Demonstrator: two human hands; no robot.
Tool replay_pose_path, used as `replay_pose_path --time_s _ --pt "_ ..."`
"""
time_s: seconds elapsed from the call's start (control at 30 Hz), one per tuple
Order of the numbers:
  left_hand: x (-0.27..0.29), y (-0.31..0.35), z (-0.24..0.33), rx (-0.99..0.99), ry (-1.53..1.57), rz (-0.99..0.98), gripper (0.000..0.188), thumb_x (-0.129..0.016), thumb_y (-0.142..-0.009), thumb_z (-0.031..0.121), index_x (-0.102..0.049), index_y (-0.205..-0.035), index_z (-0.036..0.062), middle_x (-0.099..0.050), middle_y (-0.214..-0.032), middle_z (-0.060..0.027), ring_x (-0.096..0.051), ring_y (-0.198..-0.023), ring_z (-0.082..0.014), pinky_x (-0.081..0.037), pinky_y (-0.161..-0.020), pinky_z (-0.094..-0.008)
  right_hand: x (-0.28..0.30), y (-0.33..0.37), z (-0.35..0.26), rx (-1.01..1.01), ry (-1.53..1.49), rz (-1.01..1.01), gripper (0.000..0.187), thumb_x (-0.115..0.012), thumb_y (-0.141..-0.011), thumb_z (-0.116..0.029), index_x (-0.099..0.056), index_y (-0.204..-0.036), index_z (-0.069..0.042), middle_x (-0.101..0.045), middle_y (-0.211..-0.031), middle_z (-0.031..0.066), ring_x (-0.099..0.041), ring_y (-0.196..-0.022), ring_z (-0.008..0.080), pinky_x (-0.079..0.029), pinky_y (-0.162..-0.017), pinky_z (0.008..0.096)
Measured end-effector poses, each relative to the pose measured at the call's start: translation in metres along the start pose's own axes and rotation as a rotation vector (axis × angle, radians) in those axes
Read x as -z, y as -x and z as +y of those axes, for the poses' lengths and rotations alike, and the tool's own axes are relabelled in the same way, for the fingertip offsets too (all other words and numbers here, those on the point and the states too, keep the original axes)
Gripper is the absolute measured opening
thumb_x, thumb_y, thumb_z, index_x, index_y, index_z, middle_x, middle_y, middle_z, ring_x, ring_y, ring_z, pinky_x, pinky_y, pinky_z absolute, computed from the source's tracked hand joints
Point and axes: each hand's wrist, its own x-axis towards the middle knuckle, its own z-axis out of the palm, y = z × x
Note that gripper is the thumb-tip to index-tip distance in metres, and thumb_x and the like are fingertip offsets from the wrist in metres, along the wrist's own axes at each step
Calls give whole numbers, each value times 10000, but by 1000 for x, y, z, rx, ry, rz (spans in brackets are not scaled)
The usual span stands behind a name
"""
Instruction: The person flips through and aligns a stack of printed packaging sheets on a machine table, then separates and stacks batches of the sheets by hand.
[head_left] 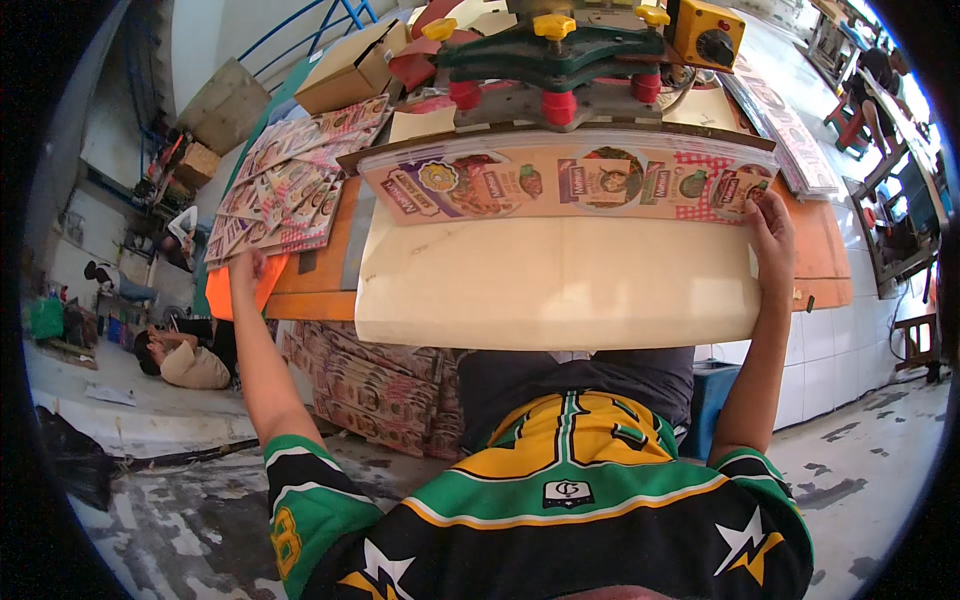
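Note:
A long printed sheet (530, 190) with food pictures stands upright in front of the press, above a cream-coloured sheet (550, 275). My right hand (770, 235) is closed on its right end, the fingers at the edge and the arm stretched forward. At the left, my left hand (247, 265) is curled at the near edge of a heaped pile of printed sheets (290, 185). What its fingers hold is hidden. Beneath that hand hangs a bright orange sheet (245, 290). The press (555, 60) has a dark green frame, yellow knobs and red round mounts.
A yellow control box (705, 35) with a black dial sits beside the press. More printed sheets (785, 130) are stacked at the right. An open cardboard box (352, 68) stands at the back left. Bundled prints (370, 385) lie under the table. Another person (195, 358) is on the floor at left.

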Motion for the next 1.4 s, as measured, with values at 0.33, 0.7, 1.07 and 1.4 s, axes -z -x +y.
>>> replay_pose_path --time_s 0.33,0.7,1.07,1.4 --pt "-23 20 2 187 440 238 444 -668 -896 77 -492 -1285 -47 -437 -1322 -236 -607 -1090 -321 -577 -941 -369 3 -2 2 37 46 10 294 -615 -962 -132 -557 -1207 20 -627 -1093 54 -574 -1023 118 -463 -885 262" --pt "-57 -5 -9 151 1001 29 340 -622 -894 -22 -536 -1220 -68 -574 -1161 -169 -595 -1037 -291 -533 -975 -371 2 -3 5 24 -49 -27 281 -604 -968 -128 -558 -1203 19 -634 -1086 47 -584 -1008 116 -474 -859 263" --pt "-78 -11 -18 -149 796 -110 421 -580 -855 -127 -490 -1261 -63 -597 -1238 -197 -636 -1080 -313 -583 -882 -407 1 -4 6 18 -13 -10 295 -605 -968 -136 -550 -1218 11 -640 -1099 62 -584 -1010 122 -480 -856 268" --pt "-67 -6 -15 -184 742 -129 328 -571 -828 -123 -523 -1152 -100 -660 -1058 -207 -685 -951 -305 -608 -814 -388 1 -3 6 40 -50 -33 303 -600 -970 -120 -539 -1234 16 -629 -1110 54 -575 -1029 120 -467 -889 263"
